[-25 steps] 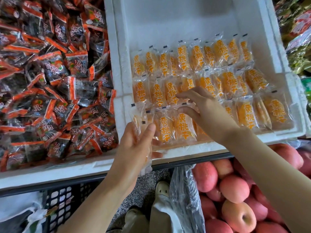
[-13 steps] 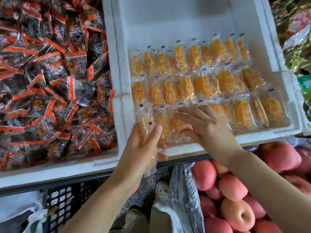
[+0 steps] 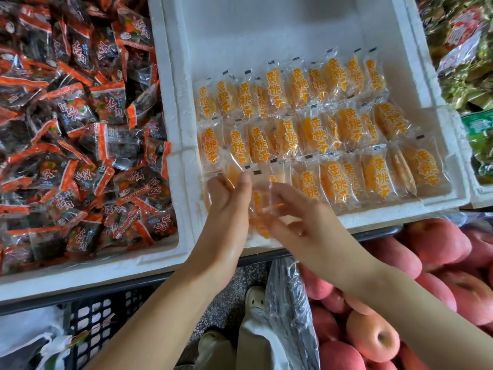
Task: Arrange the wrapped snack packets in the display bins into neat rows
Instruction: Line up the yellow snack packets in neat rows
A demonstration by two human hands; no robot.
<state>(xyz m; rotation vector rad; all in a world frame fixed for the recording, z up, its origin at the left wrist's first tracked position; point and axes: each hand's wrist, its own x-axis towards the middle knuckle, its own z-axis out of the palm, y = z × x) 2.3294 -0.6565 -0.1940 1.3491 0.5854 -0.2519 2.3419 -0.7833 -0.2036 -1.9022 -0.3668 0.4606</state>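
Pinching loose orange packets (image 3: 259, 209), our left hand (image 3: 226, 209) and right hand (image 3: 301, 220) meet at seven o'clock of the three-row foam bin (image 3: 266, 28).

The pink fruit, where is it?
In the head view the pink fruit lies at the lower right, piled just below the near rim of the white foam bin holding the orange packets.

Bright, even light, soft shadows; glare on orange packets (image 3: 330, 180); right hand (image 3: 301, 220) motion-blurred; edges bend.
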